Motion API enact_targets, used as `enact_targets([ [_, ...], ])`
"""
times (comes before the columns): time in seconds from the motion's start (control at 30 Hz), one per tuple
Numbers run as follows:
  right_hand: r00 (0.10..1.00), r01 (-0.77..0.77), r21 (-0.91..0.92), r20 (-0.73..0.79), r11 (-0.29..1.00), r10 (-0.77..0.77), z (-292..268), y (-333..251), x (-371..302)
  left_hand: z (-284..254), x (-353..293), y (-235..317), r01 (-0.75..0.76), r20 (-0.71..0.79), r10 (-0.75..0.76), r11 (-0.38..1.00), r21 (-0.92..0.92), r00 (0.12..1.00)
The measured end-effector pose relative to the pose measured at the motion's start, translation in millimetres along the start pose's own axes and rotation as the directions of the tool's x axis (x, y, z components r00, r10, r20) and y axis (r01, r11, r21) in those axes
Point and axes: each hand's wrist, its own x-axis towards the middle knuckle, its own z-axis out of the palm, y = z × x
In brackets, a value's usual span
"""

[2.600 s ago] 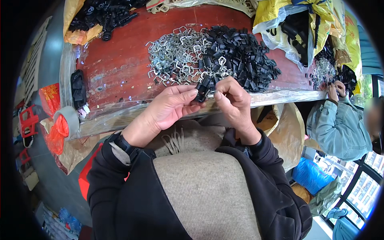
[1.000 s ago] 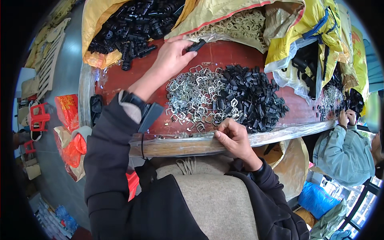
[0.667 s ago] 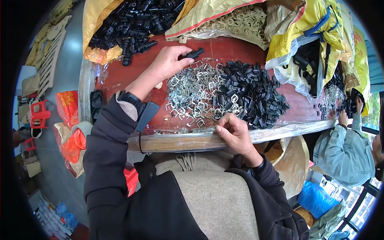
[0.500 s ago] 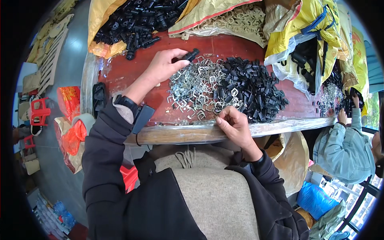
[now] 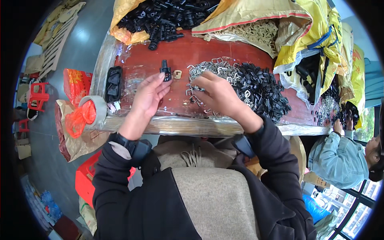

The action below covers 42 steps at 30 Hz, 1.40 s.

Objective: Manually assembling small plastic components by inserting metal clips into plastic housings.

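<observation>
My left hand [image 5: 150,95] holds a black plastic pipe fitting [image 5: 165,70] upright between thumb and fingers, above the red tabletop. Just right of the fitting lies a small flat tan piece [image 5: 177,74]. My right hand [image 5: 220,93] is over the left side of a heap of silvery U-shaped metal clips [image 5: 218,66]. Its fingers bend down among the clips, thumb and forefinger apart, and I see no clip held between them. Against the clips on the right lies a heap of small black plastic pieces [image 5: 266,94].
Behind, an open sack of black fittings [image 5: 170,16] stands beside a sack of tan pieces [image 5: 256,34]. A yellow bag [image 5: 296,36] stands at the back right. A black tray [image 5: 114,84] lies at the left edge. Another person [image 5: 336,156] works at the far right.
My left hand has drawn back toward me with the fitting, now held upright. My right hand has moved from the table's front edge to the clips. The view has shifted left.
</observation>
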Motion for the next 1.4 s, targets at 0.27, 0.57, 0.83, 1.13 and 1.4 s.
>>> enact_targets([
  [0.27, 0.967, 0.256, -0.332, 0.073, 0.908, -0.246, 50.5, 43.2, 56.7, -6.1, -15.3, 3.2, 0.053, -0.050, -0.063, 0.983, -0.178, 0.997],
  [0.57, 0.900, -0.279, 0.738, -0.021, 0.614, 0.435, 23.2, 17.2, 14.7, 16.8, -24.2, -12.6, 0.080, 0.088, -0.066, 0.983, -0.167, 0.994],
  [0.83, 0.853, -0.167, 0.985, 0.118, 0.051, 0.508, 4.3, 8.1, -41.6, 60.8, -40.3, -23.1, 0.178, 0.252, -0.158, 0.982, -0.059, 0.955],
  [1.13, 0.820, -0.031, 0.884, -0.244, 0.466, 0.518, 8.5, 3.0, -74.8, 84.9, -40.7, -56.7, 0.331, 0.424, -0.212, 0.915, -0.229, 0.880],
  [1.4, 0.827, -0.136, 0.673, -0.327, 0.727, 0.458, 13.4, 25.2, -81.6, 82.3, -27.7, -64.8, 0.403, 0.432, -0.272, 0.881, -0.248, 0.860],
])
